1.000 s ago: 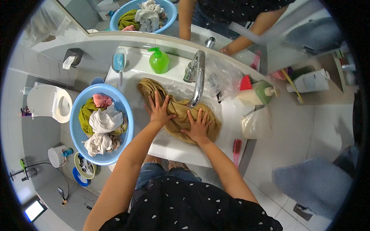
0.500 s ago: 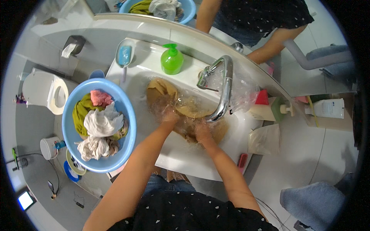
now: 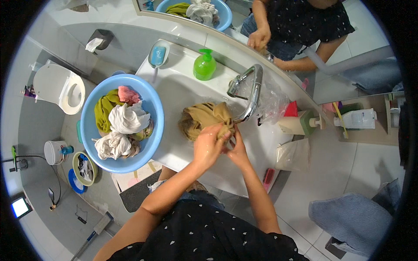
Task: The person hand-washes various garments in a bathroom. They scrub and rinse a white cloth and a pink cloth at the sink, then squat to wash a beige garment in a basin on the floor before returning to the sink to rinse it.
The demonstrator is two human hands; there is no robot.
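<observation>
Both hands have hold of a wet tan cloth garment (image 3: 204, 118) in the white sink (image 3: 174, 85). My left hand (image 3: 209, 145) is closed with its fingers curled on the near right part of the garment. Beside it, my right hand (image 3: 236, 150) grips the same bunched end, just under the spout of the chrome faucet (image 3: 257, 89). The rest of the garment spreads to the left over the sink's bottom, with a darker patch at its left end. The fingertips of the right hand are partly hidden by the cloth.
Left of the sink, a blue basin (image 3: 160, 111) holds white, green and pink clothes. On the back ledge are a green pump bottle (image 3: 204, 67) and a scoop-shaped holder with a blue bar (image 3: 158, 56). A pink-red brush (image 3: 268, 177) lies at the front right corner.
My hands have come up out of the splashing water and together at the garment's right end. The garment is now bunched, and the water around it has dropped. The view has shifted slightly.
</observation>
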